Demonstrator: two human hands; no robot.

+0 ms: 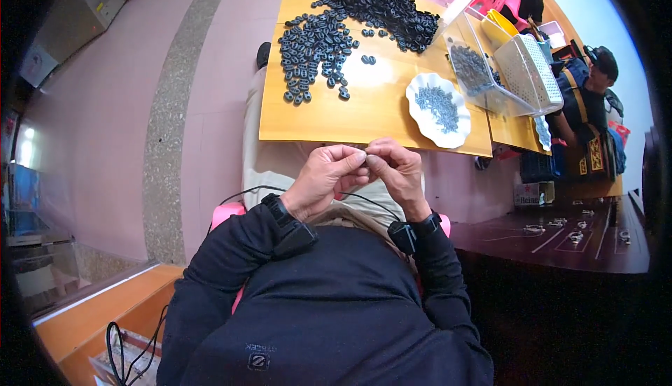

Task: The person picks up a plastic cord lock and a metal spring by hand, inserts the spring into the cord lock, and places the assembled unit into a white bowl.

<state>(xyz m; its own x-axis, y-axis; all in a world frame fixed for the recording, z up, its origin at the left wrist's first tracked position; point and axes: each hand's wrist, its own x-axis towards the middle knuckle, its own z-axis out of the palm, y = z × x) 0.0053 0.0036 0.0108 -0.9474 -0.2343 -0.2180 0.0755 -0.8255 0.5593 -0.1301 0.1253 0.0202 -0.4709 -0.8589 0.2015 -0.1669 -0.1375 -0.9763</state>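
My left hand and my right hand meet fingertip to fingertip just off the table's near edge, above my lap. Both are closed in a pinch around something small that the fingers cover; its kind cannot be made out. Beyond them, on the wooden table, small black oval pieces with two holes are spread at the left. A scalloped white dish, nearest to my right hand, holds many tiny clear or greyish parts.
A large heap of black pieces covers the table's far side. Clear plastic bins, one with dark parts, stand to the right beside a white perforated basket. Another person sits at the far right. A dark tabletop bears small metal items.
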